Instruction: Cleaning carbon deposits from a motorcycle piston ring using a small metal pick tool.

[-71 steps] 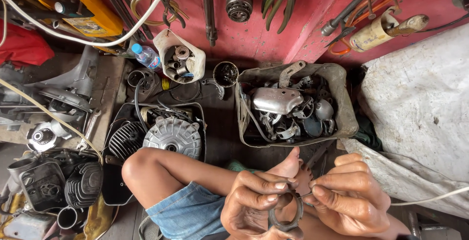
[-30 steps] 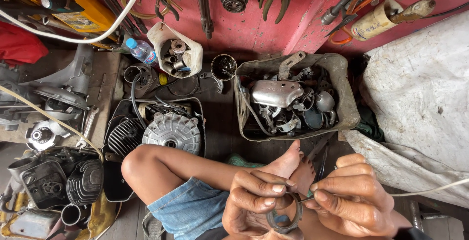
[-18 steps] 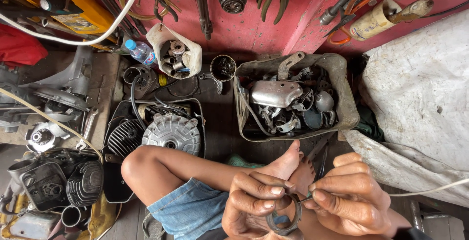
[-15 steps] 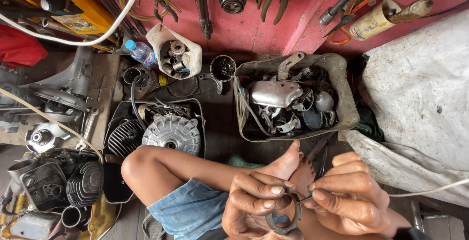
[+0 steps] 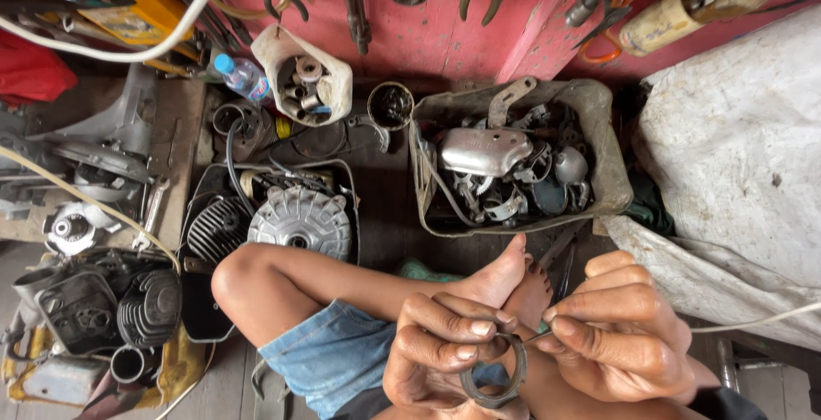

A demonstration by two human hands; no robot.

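My left hand (image 5: 440, 347) grips the dark metal ring (image 5: 493, 381) above my lap while my right hand (image 5: 629, 330) pinches a thin wire (image 5: 539, 334) at its rim; the fitting appears unfinished, wire not yet seated.

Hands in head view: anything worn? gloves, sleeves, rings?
Both bare: no gloves, rings or watch visible on the left hand or right hand. Fingers look grimy, with short nails. No sleeves in frame; wrists are cut off at the bottom edge.
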